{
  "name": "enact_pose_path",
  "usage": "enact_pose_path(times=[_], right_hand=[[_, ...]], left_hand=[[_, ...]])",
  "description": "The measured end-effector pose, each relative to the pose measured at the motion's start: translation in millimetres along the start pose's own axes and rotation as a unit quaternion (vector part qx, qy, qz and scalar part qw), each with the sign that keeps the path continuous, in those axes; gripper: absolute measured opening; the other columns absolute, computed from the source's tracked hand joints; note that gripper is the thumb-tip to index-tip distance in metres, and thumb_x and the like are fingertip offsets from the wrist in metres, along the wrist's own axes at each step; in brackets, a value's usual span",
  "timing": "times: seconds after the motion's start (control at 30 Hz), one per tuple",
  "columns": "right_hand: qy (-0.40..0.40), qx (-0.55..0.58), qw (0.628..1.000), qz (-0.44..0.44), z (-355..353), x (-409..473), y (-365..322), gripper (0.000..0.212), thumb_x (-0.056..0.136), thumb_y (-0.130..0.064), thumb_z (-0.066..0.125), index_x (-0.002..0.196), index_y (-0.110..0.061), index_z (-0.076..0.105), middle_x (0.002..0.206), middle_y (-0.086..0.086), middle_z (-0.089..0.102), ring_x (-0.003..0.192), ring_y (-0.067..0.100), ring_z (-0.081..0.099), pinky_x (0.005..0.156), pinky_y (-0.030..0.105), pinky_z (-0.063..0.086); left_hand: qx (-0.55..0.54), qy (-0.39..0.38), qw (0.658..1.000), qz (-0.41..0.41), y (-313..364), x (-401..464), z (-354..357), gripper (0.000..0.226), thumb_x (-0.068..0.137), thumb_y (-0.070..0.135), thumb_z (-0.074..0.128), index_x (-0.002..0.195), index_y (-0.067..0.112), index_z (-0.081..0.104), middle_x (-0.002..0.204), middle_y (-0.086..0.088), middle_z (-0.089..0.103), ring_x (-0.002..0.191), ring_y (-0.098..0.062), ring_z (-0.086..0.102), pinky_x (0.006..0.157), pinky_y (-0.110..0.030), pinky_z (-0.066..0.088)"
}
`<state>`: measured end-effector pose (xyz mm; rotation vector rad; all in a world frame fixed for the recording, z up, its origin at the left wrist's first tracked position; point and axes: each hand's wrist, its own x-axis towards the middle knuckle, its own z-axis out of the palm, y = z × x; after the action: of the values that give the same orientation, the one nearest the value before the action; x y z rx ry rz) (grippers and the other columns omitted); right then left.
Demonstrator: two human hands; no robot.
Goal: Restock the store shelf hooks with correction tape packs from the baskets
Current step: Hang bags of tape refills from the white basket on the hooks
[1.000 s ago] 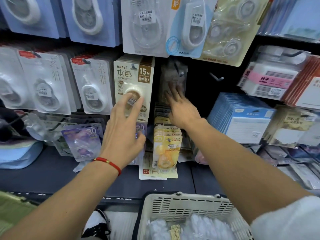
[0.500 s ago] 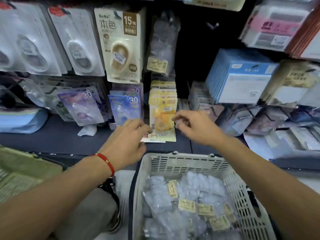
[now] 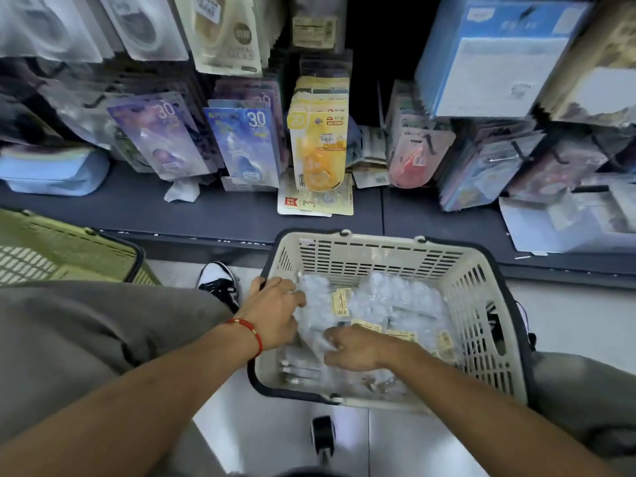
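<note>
head view: one white basket [image 3: 478,280], two hands inside; left hand [image 3: 275,313] lies spread on clear packs [image 3: 389,301], right hand [image 3: 358,349] pinches one.

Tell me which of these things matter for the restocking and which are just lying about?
Part of the job:
- white basket
- clear packs in it
- left hand and right hand, both in the packs
- green basket

Just lying about:
- yellow pack on its hook
- two "30" packs
- blue pouch on the shelf
- crumpled paper
- black-and-white shoe
</note>
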<state>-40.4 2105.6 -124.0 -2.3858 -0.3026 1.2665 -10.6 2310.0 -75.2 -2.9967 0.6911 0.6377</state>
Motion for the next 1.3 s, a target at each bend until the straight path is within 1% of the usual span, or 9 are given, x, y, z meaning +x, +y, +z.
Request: enact_pose_path(times=[0.17, 0.37, 0.53, 0.7, 0.8, 0.9, 1.13, 1.2, 1.3], right_hand=[[0.071, 0.326, 0.943, -0.002, -69, -38, 35, 0.035, 0.107, -0.032, 0.059, 0.128, -0.005, 0.062, 0.117, 0.011, 0.070, 0.091, 0.030, 0.077, 0.083, 0.037, 0.064], [0.083, 0.486, 0.861, -0.124, -89, -46, 35, 0.035, 0.097, -0.043, 0.069, 0.107, -0.012, 0.079, 0.113, 0.022, 0.076, 0.101, 0.037, 0.076, 0.077, 0.040, 0.065], [0.390, 0.133, 0.908, 0.081, -84, -13, 79, 0.031, 0.102, -0.048, 0.061, 0.111, -0.020, 0.072, 0.115, 0.010, 0.075, 0.098, 0.029, 0.074, 0.084, 0.042, 0.061], [0.215, -0.123, 0.958, 0.143, -27, 16, 119, 0.084, 0.104, -0.034, 0.060, 0.167, -0.020, 0.007, 0.174, 0.008, 0.010, 0.158, 0.030, 0.019, 0.123, 0.050, 0.029], [0.318, -0.128, 0.933, 0.109, -21, 18, 124, 0.068, 0.103, -0.016, 0.061, 0.163, -0.020, 0.028, 0.166, 0.008, 0.035, 0.148, 0.029, 0.036, 0.121, 0.044, 0.034], [0.339, 0.037, 0.938, 0.066, -44, -5, 121, 0.039, 0.107, -0.023, 0.057, 0.146, -0.018, 0.057, 0.140, 0.009, 0.065, 0.123, 0.028, 0.063, 0.113, 0.045, 0.047], [0.219, 0.524, 0.819, -0.085, -87, -59, 87, 0.026, 0.104, -0.028, 0.059, 0.109, -0.008, 0.074, 0.101, 0.002, 0.077, 0.099, 0.024, 0.070, 0.090, 0.040, 0.059], [0.184, 0.557, 0.800, -0.125, -79, -53, 62, 0.030, 0.100, -0.027, 0.063, 0.112, -0.002, 0.073, 0.107, 0.009, 0.077, 0.100, 0.026, 0.072, 0.086, 0.034, 0.061], [0.241, 0.514, 0.818, -0.093, -57, -23, 30, 0.035, 0.102, -0.038, 0.063, 0.099, -0.006, 0.077, 0.089, 0.010, 0.075, 0.080, 0.025, 0.071, 0.073, 0.033, 0.061]], left_hand=[[-0.214, 0.081, 0.972, -0.042, 7, 9, -18, 0.035, 0.095, 0.025, 0.064, 0.130, 0.022, 0.067, 0.136, -0.001, 0.064, 0.130, -0.021, 0.054, 0.109, -0.034, 0.044], [-0.585, -0.090, 0.805, -0.051, 43, 6, -29, 0.035, 0.097, 0.019, 0.072, 0.131, 0.026, 0.064, 0.117, -0.007, 0.076, 0.110, -0.022, 0.073, 0.100, -0.039, 0.058], [-0.574, -0.018, 0.801, -0.167, 26, 8, -26, 0.038, 0.104, 0.014, 0.061, 0.140, 0.022, 0.053, 0.128, -0.001, 0.067, 0.102, -0.013, 0.066, 0.083, -0.029, 0.054], [-0.598, -0.011, 0.764, -0.241, 7, 13, -12, 0.071, 0.101, 0.017, 0.066, 0.162, 0.025, 0.031, 0.166, -0.003, 0.034, 0.148, -0.029, 0.039, 0.121, -0.045, 0.033], [-0.621, -0.013, 0.738, -0.265, 10, 16, -8, 0.038, 0.098, 0.015, 0.066, 0.132, 0.032, 0.059, 0.141, -0.007, 0.063, 0.121, -0.031, 0.065, 0.108, -0.053, 0.050], [-0.643, 0.003, 0.715, -0.274, 14, 19, -11, 0.029, 0.098, 0.023, 0.065, 0.127, 0.028, 0.060, 0.112, -0.002, 0.072, 0.093, -0.024, 0.073, 0.080, -0.041, 0.059], [-0.666, 0.037, 0.697, -0.263, 38, 19, -23, 0.069, 0.086, 0.053, 0.077, 0.144, 0.035, 0.043, 0.150, -0.001, 0.049, 0.133, -0.029, 0.054, 0.115, -0.049, 0.042], [-0.700, -0.012, 0.675, -0.231, 48, 18, -27, 0.099, 0.078, 0.059, 0.082, 0.158, 0.030, 0.031, 0.150, 0.001, 0.048, 0.137, -0.028, 0.052, 0.114, -0.052, 0.043], [-0.761, -0.009, 0.616, -0.205, 54, 22, -21, 0.067, 0.088, 0.020, 0.082, 0.145, 0.020, 0.046, 0.125, -0.011, 0.073, 0.106, -0.033, 0.075, 0.087, -0.053, 0.061]])
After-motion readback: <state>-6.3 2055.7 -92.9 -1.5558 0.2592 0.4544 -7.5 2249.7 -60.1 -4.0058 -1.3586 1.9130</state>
